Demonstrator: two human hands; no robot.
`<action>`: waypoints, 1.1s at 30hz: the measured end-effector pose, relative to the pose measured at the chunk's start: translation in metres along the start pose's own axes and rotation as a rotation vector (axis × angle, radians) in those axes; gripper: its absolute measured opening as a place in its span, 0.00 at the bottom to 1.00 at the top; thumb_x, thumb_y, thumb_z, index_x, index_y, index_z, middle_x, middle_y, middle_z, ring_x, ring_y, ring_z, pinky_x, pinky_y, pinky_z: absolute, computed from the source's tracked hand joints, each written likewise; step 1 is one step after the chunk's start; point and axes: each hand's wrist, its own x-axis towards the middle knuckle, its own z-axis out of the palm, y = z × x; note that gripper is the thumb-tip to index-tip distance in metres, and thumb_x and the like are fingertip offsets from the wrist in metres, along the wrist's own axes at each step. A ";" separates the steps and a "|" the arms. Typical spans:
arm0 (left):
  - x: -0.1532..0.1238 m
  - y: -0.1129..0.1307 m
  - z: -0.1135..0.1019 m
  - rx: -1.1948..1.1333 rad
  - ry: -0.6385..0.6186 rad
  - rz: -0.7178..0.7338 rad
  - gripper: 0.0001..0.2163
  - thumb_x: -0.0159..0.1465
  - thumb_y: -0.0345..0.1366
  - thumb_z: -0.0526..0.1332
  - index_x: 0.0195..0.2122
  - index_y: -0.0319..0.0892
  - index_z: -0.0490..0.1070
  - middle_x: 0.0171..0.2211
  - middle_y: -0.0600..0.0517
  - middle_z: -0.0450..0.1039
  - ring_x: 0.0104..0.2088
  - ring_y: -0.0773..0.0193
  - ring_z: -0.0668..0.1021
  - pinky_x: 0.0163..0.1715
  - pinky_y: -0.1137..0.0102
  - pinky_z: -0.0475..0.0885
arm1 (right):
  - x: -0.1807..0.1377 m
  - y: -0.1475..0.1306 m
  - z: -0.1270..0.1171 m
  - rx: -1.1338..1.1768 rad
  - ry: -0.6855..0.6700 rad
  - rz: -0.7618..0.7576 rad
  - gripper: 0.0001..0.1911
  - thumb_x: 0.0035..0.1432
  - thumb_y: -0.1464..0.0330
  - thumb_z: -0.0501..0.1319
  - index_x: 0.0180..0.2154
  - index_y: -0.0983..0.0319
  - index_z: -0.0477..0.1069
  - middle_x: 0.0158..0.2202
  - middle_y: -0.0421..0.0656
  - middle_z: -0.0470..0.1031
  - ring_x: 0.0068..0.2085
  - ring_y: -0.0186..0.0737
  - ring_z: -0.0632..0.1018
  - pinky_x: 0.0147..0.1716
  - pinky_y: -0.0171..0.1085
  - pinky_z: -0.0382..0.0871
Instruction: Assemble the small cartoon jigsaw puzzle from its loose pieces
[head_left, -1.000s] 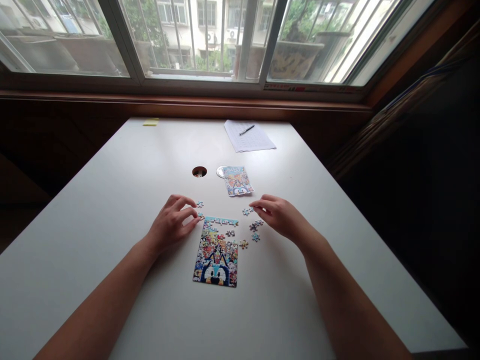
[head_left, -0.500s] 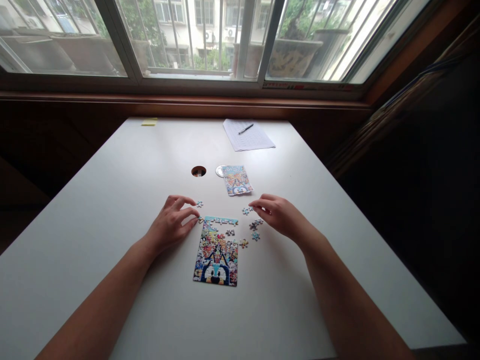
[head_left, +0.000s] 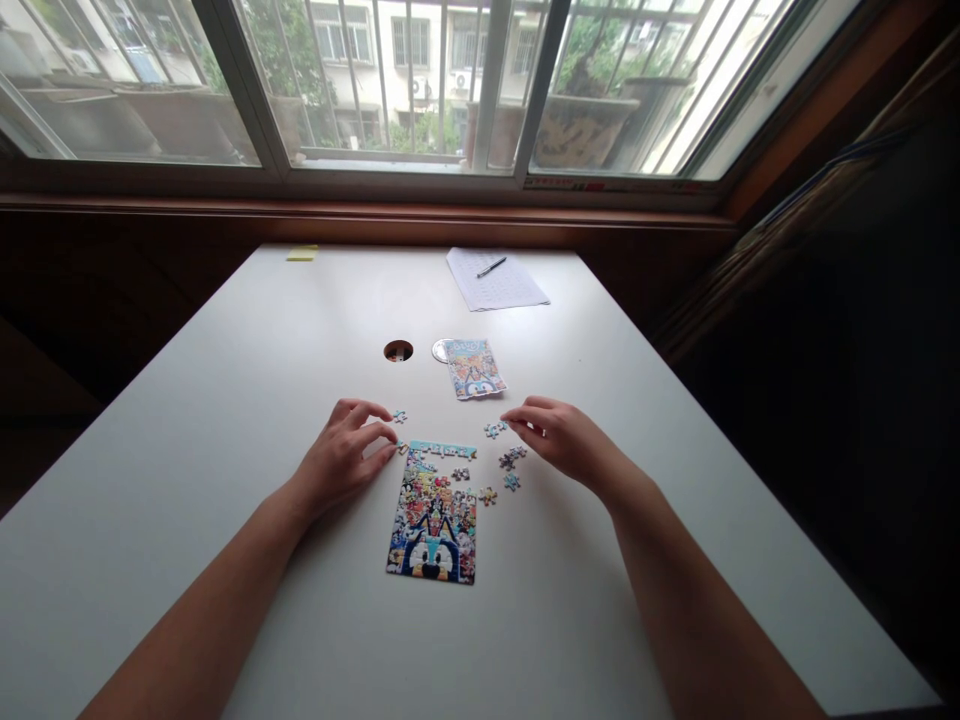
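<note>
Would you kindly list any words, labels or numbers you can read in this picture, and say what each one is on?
No text can be read.
Reference card: lettering across its top, too small and blurred to read.
Puzzle: a busy cartoon picture, with no legible words.
Sheet of paper under the pen: faint lines of writing, too small.
Strip on the window frame: red and white marks, unreadable.
Yellow note: seems blank.

Daylight came through the window [head_left: 420, 90] ahead — my table [head_left: 225, 400] was evenly lit, soft shadows under my arms, room edges dark, wide-angle bend at the borders.
</note>
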 end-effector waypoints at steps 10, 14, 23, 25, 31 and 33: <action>-0.002 -0.004 0.004 -0.011 0.001 -0.008 0.03 0.66 0.34 0.62 0.37 0.46 0.75 0.49 0.48 0.71 0.52 0.53 0.67 0.50 0.55 0.72 | -0.001 0.004 0.000 -0.011 -0.003 -0.003 0.12 0.67 0.69 0.57 0.44 0.57 0.79 0.39 0.44 0.79 0.36 0.38 0.78 0.36 0.36 0.70; -0.001 -0.003 0.002 -0.015 0.007 -0.005 0.03 0.67 0.34 0.61 0.37 0.46 0.75 0.48 0.49 0.72 0.51 0.54 0.68 0.50 0.57 0.71 | -0.001 0.003 -0.001 -0.016 -0.010 -0.002 0.12 0.67 0.69 0.56 0.44 0.58 0.79 0.39 0.45 0.79 0.36 0.38 0.78 0.36 0.36 0.70; -0.002 -0.007 0.006 -0.022 0.025 -0.004 0.04 0.67 0.34 0.61 0.37 0.46 0.76 0.47 0.49 0.72 0.50 0.54 0.68 0.49 0.58 0.71 | -0.001 0.006 0.001 -0.021 -0.013 0.005 0.13 0.67 0.68 0.56 0.45 0.58 0.80 0.39 0.45 0.79 0.37 0.39 0.79 0.36 0.36 0.70; -0.003 -0.008 0.007 -0.023 0.023 -0.008 0.04 0.67 0.34 0.61 0.37 0.46 0.76 0.48 0.49 0.72 0.51 0.54 0.68 0.49 0.58 0.71 | -0.001 0.006 0.001 -0.023 -0.014 0.003 0.13 0.67 0.68 0.56 0.45 0.58 0.79 0.39 0.45 0.79 0.37 0.39 0.79 0.36 0.36 0.70; -0.003 -0.010 0.008 -0.007 0.023 -0.007 0.04 0.67 0.34 0.61 0.36 0.45 0.75 0.48 0.49 0.72 0.51 0.54 0.68 0.51 0.57 0.70 | -0.001 0.005 0.000 -0.026 -0.030 0.009 0.13 0.67 0.69 0.56 0.45 0.58 0.79 0.40 0.44 0.79 0.37 0.39 0.78 0.36 0.36 0.70; -0.003 -0.010 0.009 -0.002 0.019 -0.003 0.04 0.67 0.34 0.61 0.36 0.45 0.75 0.47 0.49 0.72 0.51 0.54 0.68 0.51 0.57 0.70 | -0.001 0.005 0.000 -0.026 -0.030 0.007 0.13 0.67 0.69 0.56 0.45 0.58 0.79 0.40 0.45 0.79 0.37 0.39 0.79 0.36 0.36 0.70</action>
